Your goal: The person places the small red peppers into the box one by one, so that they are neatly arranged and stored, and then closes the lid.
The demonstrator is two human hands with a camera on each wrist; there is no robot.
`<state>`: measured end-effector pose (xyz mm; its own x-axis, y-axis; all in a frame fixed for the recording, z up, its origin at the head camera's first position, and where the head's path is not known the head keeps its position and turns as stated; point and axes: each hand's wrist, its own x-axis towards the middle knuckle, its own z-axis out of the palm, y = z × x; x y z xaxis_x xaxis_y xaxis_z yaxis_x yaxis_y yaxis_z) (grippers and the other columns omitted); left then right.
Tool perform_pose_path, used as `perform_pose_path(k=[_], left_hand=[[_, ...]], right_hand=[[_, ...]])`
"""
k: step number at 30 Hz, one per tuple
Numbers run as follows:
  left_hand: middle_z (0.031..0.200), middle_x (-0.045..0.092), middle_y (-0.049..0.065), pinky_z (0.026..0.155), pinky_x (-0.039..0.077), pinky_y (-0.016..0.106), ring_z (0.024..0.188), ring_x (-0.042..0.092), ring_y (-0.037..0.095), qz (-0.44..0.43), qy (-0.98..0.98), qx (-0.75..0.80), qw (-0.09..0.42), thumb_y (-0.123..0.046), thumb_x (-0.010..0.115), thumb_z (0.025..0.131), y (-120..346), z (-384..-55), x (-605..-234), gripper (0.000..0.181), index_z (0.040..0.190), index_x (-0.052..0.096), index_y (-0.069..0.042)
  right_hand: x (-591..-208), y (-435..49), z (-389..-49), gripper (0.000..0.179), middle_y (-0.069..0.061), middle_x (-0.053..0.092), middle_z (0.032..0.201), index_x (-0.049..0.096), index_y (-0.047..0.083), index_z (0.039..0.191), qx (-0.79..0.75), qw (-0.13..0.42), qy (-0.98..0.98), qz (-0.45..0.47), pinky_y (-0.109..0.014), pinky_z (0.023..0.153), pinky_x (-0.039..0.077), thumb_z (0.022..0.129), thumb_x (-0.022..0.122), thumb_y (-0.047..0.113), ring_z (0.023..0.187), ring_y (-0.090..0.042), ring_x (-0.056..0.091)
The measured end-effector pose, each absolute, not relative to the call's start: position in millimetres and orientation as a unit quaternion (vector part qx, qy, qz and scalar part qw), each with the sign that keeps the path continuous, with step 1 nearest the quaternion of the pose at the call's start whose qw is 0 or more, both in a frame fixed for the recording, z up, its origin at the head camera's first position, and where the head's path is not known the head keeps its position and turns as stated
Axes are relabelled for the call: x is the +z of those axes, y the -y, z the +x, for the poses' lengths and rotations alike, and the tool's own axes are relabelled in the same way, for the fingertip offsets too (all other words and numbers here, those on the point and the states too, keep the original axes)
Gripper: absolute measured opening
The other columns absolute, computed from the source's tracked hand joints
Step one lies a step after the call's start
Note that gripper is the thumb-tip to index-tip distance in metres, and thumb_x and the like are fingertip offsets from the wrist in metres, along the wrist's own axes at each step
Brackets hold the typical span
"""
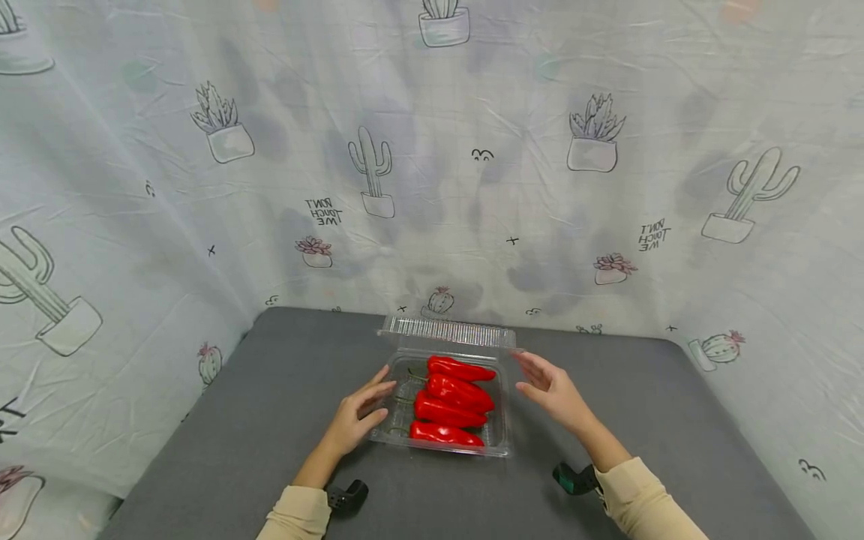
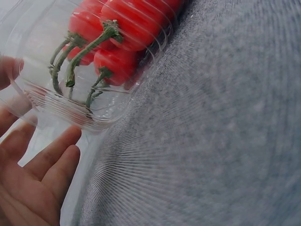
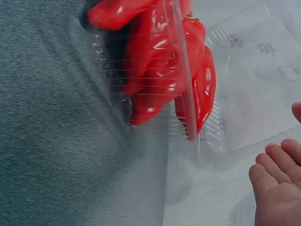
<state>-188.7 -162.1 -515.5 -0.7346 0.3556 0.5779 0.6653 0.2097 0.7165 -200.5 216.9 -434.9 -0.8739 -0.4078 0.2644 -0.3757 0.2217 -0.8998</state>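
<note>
A clear plastic clamshell box [image 1: 501, 420] lies on the table with its hinged lid [image 1: 448, 330] tipped back. Several long red peppers [image 1: 451, 410] lie side by side in it, their green stems [image 2: 70, 66] pointing left. My left hand [image 1: 352, 415] is at the box's left side, fingers extended along the wall; in the left wrist view the fingertips meet or nearly meet the plastic. My right hand [image 1: 548, 390] is by the back right corner, fingers loosely bent near the lid's edge. Whether it touches the lid I cannot tell. Neither hand grips anything.
The box stands on a grey cloth-covered table [image 1: 283, 390]. Behind and beside the table hangs a pale curtain [image 1: 432, 187] printed with potted cacti. Dark devices are strapped at the left wrist [image 1: 347, 496] and the right wrist [image 1: 575, 478].
</note>
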Motion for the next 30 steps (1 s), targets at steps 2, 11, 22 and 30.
perform_pose_path(k=[2,11,22,30], left_hand=[[0.143,0.034,0.036,0.096,0.048,0.026,0.12,0.056,0.032,-0.332,0.764,-0.536,0.142,0.013,0.059,0.083,162,-188,-517,0.044,0.126,0.053,0.012],[0.141,0.037,0.035,0.097,0.048,0.026,0.12,0.056,0.029,-0.314,0.763,-0.549,0.131,0.006,0.059,0.087,164,-190,-521,0.041,0.128,0.053,0.009],[0.131,0.06,0.006,0.089,0.047,0.015,0.119,0.054,0.005,-0.336,0.704,-0.605,0.156,0.009,0.051,0.087,163,-193,-521,0.045,0.132,0.048,0.011],[0.14,0.041,0.032,0.098,0.044,0.02,0.127,0.048,0.006,-0.319,0.702,-0.628,0.107,0.003,0.021,0.1,165,-191,-517,0.041,0.13,0.045,0.017]], right_hand=[[-438,-217,-198,0.059,-0.028,0.033,0.148,0.033,-0.008,0.142,-0.569,0.016,-0.785,-0.245,-0.024,0.105,0.038,0.092,0.06,0.008,0.132,0.002,0.037],[-452,-219,-188,0.052,-0.036,0.035,0.142,0.036,-0.012,0.139,-0.57,-0.011,-0.767,-0.296,-0.007,0.098,0.035,0.092,0.056,-0.002,0.124,0.014,0.039],[-465,-218,-178,0.045,-0.042,0.036,0.136,0.037,-0.015,0.136,-0.563,-0.035,-0.755,-0.334,-0.009,0.098,0.037,0.092,0.047,-0.01,0.128,0.009,0.039],[-472,-215,-172,0.042,-0.039,0.038,0.137,0.038,-0.015,0.136,-0.564,-0.036,-0.761,-0.319,-0.009,0.098,0.037,0.095,0.044,-0.008,0.128,0.009,0.038]])
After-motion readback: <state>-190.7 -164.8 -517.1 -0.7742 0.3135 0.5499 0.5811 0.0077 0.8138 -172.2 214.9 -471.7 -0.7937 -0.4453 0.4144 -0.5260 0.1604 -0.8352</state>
